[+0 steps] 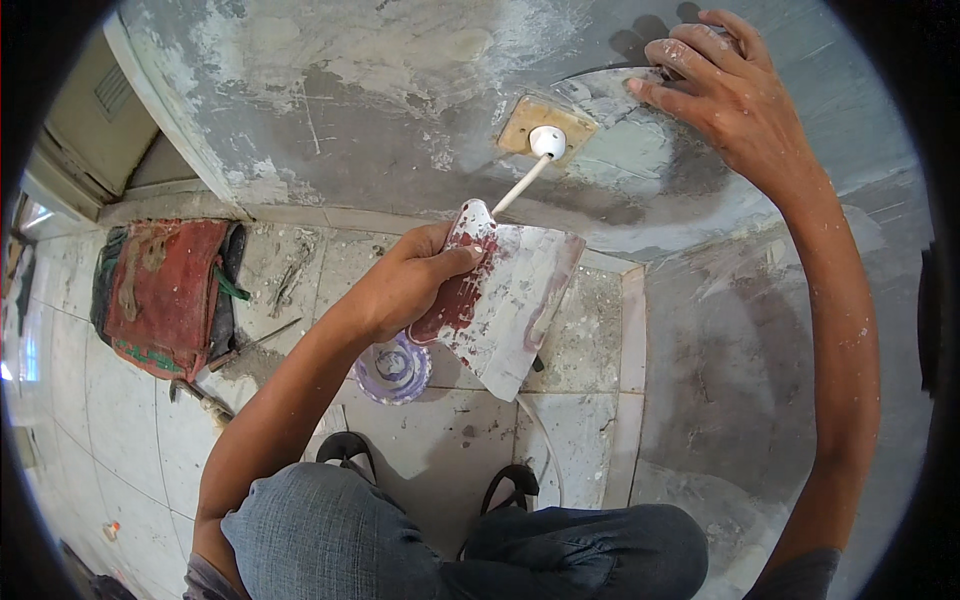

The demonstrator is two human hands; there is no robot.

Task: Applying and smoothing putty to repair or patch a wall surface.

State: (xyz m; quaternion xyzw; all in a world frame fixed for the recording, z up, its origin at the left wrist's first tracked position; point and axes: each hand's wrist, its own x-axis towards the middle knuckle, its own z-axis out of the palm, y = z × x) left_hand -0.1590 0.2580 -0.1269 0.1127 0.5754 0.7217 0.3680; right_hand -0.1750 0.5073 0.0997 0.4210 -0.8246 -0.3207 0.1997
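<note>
My left hand (415, 280) is closed on a putty-smeared board (510, 295), white and dark red, its thumb on the top face. Up at the wall (390, 110), my right hand (725, 100) grips a thin, putty-coated scraper (610, 88), its fingers bent over the edge. The scraper lies against the wall, just right of a yellowed socket plate (517, 127). A round white plug (546, 141) sits in the socket, and its white cable (523, 187) runs down behind the board. Pale, wet-looking putty (630, 150) covers the wall below the scraper.
Below the board stands a purple-rimmed tub (393, 370). A worn red bag (165, 290) lies on the tiled floor (120, 420) at left, with a hammer (205, 402) and a thin rod (255, 345) nearby. Cable (548, 440) trails beside my sandals. A doorway (100, 120) is far left.
</note>
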